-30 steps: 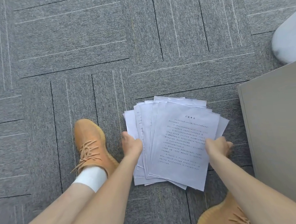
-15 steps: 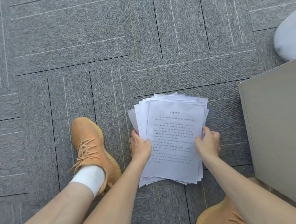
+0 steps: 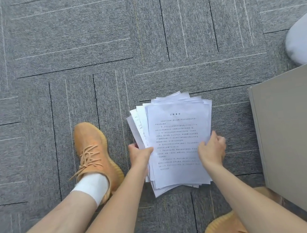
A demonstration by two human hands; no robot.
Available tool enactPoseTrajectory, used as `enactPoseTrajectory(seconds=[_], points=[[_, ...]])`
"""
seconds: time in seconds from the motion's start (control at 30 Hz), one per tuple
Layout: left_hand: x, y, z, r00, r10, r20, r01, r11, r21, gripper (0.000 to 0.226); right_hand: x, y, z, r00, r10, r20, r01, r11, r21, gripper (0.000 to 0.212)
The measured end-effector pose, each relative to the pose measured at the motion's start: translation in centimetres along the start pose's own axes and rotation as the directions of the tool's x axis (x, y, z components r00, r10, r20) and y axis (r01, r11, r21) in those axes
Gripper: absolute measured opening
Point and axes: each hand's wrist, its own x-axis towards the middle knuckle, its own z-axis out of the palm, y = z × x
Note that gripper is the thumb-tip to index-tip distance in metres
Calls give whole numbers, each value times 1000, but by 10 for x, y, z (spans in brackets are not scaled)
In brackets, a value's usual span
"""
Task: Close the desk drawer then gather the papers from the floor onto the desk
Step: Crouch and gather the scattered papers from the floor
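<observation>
Grey carpet floor (image 3: 85, 38); grey cabinet side (image 3: 293, 140) at right; papers (image 3: 179, 142) in a rough stack over the carpet, held both sides; left hand (image 3: 139, 155) grip clenched on left edge; right hand (image 3: 211, 151) grip clenched on right edge; orange shoe (image 3: 92, 150) left of stack.

I see grey carpet-tile floor (image 3: 86, 47); papers (image 3: 181, 141) between both grips, orange shoe (image 3: 93, 148) left of them, cabinet (image 3: 293, 131) to their right.
</observation>
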Motion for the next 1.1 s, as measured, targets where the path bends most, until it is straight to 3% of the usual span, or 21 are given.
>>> enactPoseTrajectory(seconds=[0.13, 0.33, 0.4, 0.5, 0.63, 0.73, 0.83, 0.93, 1.1], points=[[0, -6, -5, 973, -110, 202, 143, 977, -159, 51, -9, 5, 4, 993, -116, 23, 118, 987, -113, 57], [-4, -9, -7, 954, -85, 289, 139, 975, -175, 35, -17, 9, 1, 986, -167, 27, 169, 982, -83, 54], [-4, -9, -7, 951, -56, 304, 101, 986, -132, 51, -16, 10, -3, 986, -166, 24, 167, 984, -56, 55], [-3, -9, -5, 948, 0, 319, 16, 999, -48, 96, -20, 10, -3, 972, -218, 83, 222, 974, -46, 57], [-14, 4, -2, 950, 27, 310, 7, 994, -106, 70, -26, 5, 3, 963, -220, 156, 227, 974, -26, 51], [-19, 10, -4, 933, 25, 359, 38, 985, -166, 72, -22, 1, 1, 965, -193, 175, 201, 979, -25, 46], [-26, 15, -4, 930, 15, 366, 4, 999, -52, 44, -19, 1, -3, 967, -170, 191, 175, 984, -10, 38], [-29, 14, -7, 934, 28, 355, -47, 998, 44, 49, -15, 2, -8, 970, -130, 203, 116, 990, 79, 43], [-35, 23, -31, 896, -8, 445, 28, 999, -39, 47, -4, 5, -27, 940, -71, 333, -11, 971, 238, 46]])
